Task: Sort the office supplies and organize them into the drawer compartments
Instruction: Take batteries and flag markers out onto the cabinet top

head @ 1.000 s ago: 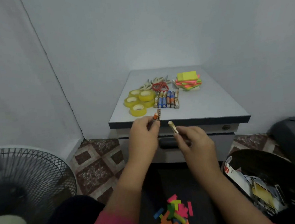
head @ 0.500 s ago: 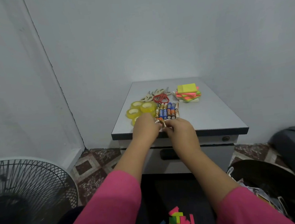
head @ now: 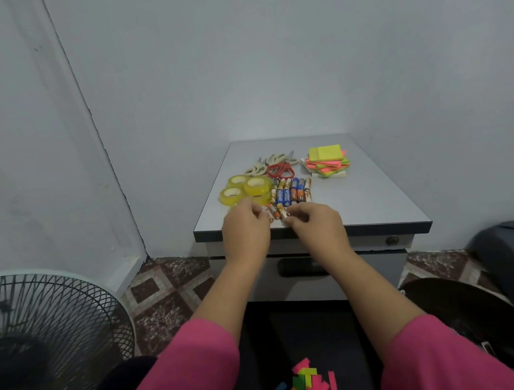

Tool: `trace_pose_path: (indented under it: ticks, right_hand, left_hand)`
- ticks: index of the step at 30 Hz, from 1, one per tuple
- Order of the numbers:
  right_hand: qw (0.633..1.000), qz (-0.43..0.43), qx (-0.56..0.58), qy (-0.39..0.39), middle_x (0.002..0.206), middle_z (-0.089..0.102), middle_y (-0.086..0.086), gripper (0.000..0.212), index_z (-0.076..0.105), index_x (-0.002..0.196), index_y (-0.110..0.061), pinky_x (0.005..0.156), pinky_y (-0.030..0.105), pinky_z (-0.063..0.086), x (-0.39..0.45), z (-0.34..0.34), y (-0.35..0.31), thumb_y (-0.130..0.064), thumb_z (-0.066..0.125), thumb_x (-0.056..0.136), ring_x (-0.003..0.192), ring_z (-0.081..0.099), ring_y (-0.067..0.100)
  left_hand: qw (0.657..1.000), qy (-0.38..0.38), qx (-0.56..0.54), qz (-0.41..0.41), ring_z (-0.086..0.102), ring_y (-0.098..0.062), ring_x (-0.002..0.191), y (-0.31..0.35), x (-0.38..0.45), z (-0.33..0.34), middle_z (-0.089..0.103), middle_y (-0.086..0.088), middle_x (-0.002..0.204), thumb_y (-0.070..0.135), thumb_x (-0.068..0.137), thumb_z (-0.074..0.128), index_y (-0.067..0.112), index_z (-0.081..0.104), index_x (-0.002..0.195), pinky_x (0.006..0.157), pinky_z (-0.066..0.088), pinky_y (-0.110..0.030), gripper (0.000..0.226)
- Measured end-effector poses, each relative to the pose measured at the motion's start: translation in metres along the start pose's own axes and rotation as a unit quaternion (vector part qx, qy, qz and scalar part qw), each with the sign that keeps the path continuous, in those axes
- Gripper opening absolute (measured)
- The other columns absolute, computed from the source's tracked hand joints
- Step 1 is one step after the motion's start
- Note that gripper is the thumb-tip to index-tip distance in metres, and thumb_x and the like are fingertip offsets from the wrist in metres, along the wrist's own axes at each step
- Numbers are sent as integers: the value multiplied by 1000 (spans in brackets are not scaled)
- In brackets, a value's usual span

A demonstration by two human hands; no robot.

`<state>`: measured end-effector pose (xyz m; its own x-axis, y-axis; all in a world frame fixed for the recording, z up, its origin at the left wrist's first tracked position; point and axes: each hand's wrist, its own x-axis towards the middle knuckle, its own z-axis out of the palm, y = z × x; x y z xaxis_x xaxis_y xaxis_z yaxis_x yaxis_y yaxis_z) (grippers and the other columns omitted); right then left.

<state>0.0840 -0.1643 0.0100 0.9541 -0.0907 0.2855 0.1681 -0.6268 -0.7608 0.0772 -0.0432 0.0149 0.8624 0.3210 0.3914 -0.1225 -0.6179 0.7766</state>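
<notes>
The left hand (head: pixel 246 231) and the right hand (head: pixel 316 225) are held side by side at the near edge of the tabletop (head: pixel 374 203), fingers curled down onto a few loose batteries (head: pixel 277 213) lying between them. Whether each hand is pinching a battery or merely nudging it cannot be told, since the fingertips are seen from behind. Just beyond the hands the main battery row (head: pixel 292 190) is laid out; the tape rolls (head: pixel 246 189) are found beyond the left hand, with the scissors (head: pixel 278 166) further off and the sticky notes (head: pixel 327 160) beyond the right hand.

The step in hand is judged to be grouping on the tabletop (batteries being lined up with their kind). The drawer (head: pixel 306 279) below the hands is closed, so nothing has been stowed; the next move would call for the strays to be squared against the row, then the drawer to be pulled open.

The compartments are hidden. Coloured strips (head: pixel 303 386) below the hands are cut off by the frame. Battery labels are too small to be read.
</notes>
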Motion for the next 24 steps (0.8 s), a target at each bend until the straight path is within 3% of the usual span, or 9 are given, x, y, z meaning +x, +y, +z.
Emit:
trace_pose_path:
  ticks: [4, 12, 20, 24]
  right_hand:
    - [1000, 6, -2, -17, 113, 68, 0, 30, 67, 117, -16, 88, 26, 46, 4, -1, -1, -23, 64, 89, 102, 60, 14]
    - [998, 6, -31, -50, 115, 67, 0, 34, 65, 121, -16, 90, 30, 47, 9, -6, -3, -28, 65, 88, 104, 59, 14]
    - [995, 16, -51, -84, 116, 66, 0, 36, 65, 121, -20, 92, 33, 48, 13, -7, -5, -33, 65, 88, 107, 58, 16]
    - [995, 16, -48, -91, 114, 66, 0, 36, 64, 121, -21, 90, 33, 48, 14, -7, -5, -33, 66, 87, 104, 58, 16]
  left_hand:
    - [999, 13, 32, 10, 51, -15, 74, -3, -1, 1, 58, 0, 80, 16, 88, 62, 13, 53, 78, 53, 32, -17, 14]
    - [996, 40, 75, 25, 44, -12, 66, -2, -5, 2, 56, -3, 78, 14, 92, 55, 12, 49, 77, 49, 26, -17, 16]
    - [992, -5, 120, 45, 57, -20, 78, -4, 3, 6, 66, -8, 87, 16, 95, 54, 8, 66, 88, 64, 45, -32, 16]
    - [992, -2, 113, 48, 57, -20, 81, -6, 1, 5, 65, -6, 92, 15, 95, 54, 8, 67, 95, 64, 42, -29, 15]
